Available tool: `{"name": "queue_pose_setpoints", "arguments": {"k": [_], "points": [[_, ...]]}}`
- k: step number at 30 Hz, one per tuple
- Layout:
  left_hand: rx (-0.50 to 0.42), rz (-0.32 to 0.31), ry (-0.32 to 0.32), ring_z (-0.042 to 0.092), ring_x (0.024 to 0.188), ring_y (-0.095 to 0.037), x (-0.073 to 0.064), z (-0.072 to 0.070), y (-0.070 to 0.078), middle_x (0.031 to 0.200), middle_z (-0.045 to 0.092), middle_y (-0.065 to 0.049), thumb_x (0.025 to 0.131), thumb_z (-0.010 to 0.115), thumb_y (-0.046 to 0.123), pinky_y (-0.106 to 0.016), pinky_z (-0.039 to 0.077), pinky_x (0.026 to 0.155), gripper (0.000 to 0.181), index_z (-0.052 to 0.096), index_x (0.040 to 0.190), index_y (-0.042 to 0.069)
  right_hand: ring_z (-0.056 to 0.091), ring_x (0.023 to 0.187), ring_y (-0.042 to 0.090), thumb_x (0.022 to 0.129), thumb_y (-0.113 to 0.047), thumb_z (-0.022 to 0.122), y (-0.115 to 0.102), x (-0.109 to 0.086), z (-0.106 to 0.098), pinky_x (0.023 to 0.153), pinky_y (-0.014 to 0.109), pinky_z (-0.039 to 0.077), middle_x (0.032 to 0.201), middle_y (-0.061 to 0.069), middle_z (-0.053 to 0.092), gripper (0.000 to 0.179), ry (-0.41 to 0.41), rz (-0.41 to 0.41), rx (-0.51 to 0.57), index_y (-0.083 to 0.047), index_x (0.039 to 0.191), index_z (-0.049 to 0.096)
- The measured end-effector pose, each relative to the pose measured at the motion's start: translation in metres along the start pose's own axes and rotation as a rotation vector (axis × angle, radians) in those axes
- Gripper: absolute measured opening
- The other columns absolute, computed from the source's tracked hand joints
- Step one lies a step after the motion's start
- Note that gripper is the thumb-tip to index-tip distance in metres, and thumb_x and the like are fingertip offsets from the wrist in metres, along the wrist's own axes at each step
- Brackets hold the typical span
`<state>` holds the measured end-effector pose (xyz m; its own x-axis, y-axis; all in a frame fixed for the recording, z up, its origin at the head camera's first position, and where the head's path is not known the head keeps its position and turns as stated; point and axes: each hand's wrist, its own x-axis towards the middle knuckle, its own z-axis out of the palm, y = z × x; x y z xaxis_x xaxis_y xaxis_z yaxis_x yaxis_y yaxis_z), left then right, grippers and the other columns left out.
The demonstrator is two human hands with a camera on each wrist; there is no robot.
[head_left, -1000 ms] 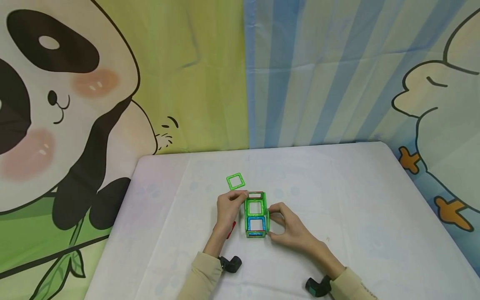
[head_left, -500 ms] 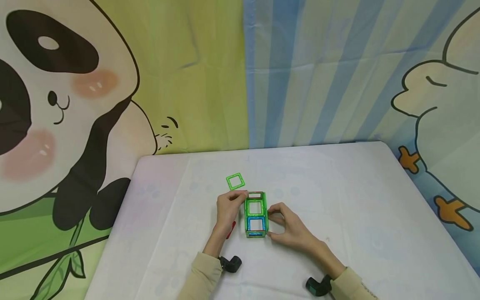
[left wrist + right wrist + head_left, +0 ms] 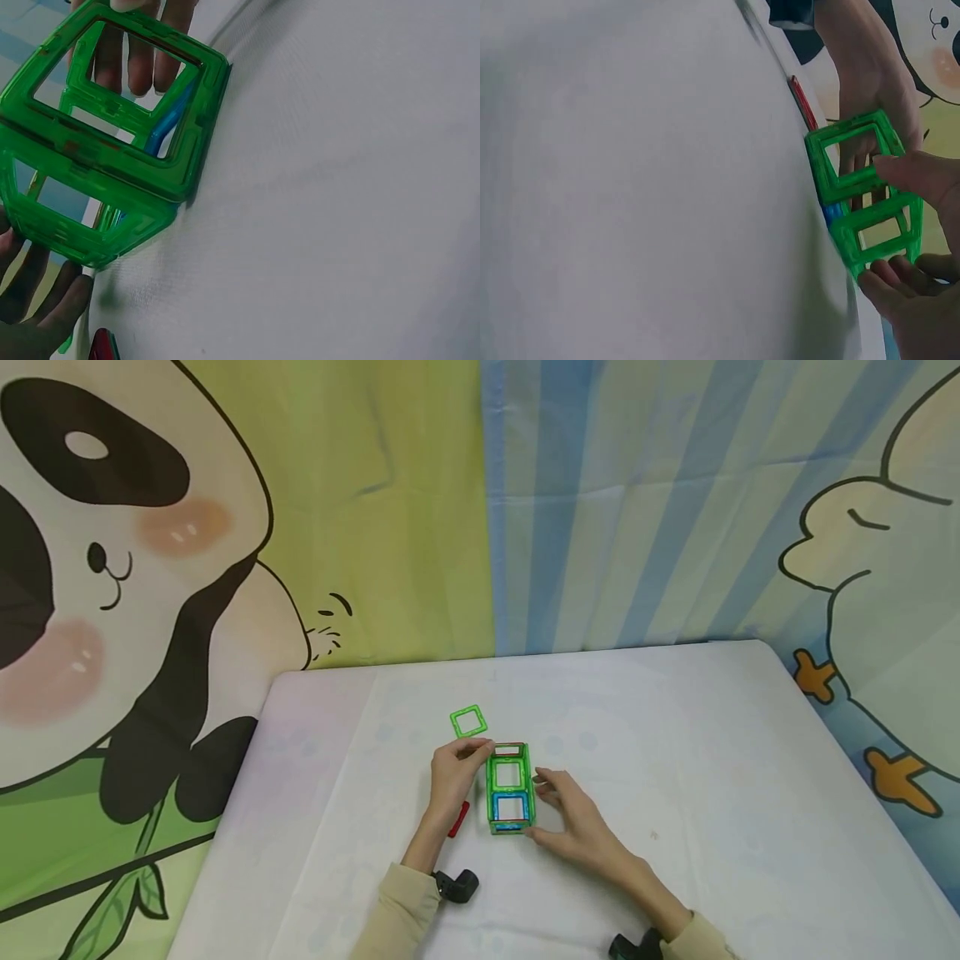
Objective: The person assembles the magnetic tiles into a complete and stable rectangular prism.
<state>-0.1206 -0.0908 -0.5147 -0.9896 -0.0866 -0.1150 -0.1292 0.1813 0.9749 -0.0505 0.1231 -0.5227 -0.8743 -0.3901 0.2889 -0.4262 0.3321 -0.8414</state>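
Observation:
On the white table stands a boxy block of magnetic tiles (image 3: 509,790), mostly green with a blue square tile near its front. My left hand (image 3: 452,774) pinches its far left corner with thumb and index finger. From the right, my right hand (image 3: 581,822) spans the block's side, thumb at the near corner and fingers farther back. In the right wrist view, the right thumb (image 3: 915,174) overlaps the green tiles (image 3: 845,187). Through the green tile frame (image 3: 75,150) in the left wrist view, right-hand fingers (image 3: 140,71) show behind it.
A loose green square tile (image 3: 463,710) lies beyond the left hand. Beside the left wrist lies a red piece (image 3: 459,820), partly seen in both wrist views. Printed curtains (image 3: 420,527) hang behind the table (image 3: 675,735).
The green tile on the block's right side stood slightly out and now sits flush. My right fingers have spread a little from it. The left hand stays at the corner.

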Motion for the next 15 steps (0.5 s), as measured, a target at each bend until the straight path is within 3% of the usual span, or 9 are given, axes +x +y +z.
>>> {"name": "queue_pose_setpoints", "arguments": {"k": [3,7,11,15], "points": [[-0.004,0.002,-0.021,0.068,0.104,-0.018,0.001,0.001,0.0,0.107,0.076,-0.002,0.094,0.076,0.027,-0.038,0.051,0.094,0.022,0.079,0.108,0.011,0.064,0.114,0.037,0.074,0.002,0.089,-0.008,-0.003,0.006,0.099,0.045,0.054,0.134,0.028,0.057,0.085,0.058,0.032,-0.054,0.014,0.144,0.042],[-0.019,0.012,-0.061,0.069,0.111,-0.02,0.002,0.002,0.001,0.114,0.075,-0.003,0.095,0.075,0.03,-0.045,0.05,0.102,0.029,0.076,0.116,0.01,0.067,0.112,0.033,0.078,-0.002,0.087,-0.018,-0.006,0.015,0.095,0.043,0.057,0.135,0.024,0.061,0.08,0.109,0.153,-0.124,0.012,0.145,0.045],[0.005,0.024,-0.089,0.068,0.112,-0.02,0.004,0.004,0.0,0.115,0.075,-0.003,0.096,0.074,0.033,-0.045,0.05,0.102,0.027,0.078,0.114,0.013,0.068,0.111,0.03,0.081,-0.004,0.085,-0.026,-0.006,0.022,0.093,0.042,0.058,0.136,0.022,0.062,0.077,0.126,0.267,-0.142,0.009,0.146,0.046],[0.026,0.035,-0.078,0.068,0.111,-0.02,0.005,0.006,-0.002,0.113,0.076,-0.003,0.096,0.074,0.032,-0.043,0.051,0.1,0.024,0.08,0.109,0.014,0.069,0.111,0.029,0.081,-0.004,0.084,-0.026,-0.007,0.026,0.093,0.041,0.058,0.136,0.021,0.062,0.075,0.135,0.287,-0.152,0.009,0.145,0.047]]}}
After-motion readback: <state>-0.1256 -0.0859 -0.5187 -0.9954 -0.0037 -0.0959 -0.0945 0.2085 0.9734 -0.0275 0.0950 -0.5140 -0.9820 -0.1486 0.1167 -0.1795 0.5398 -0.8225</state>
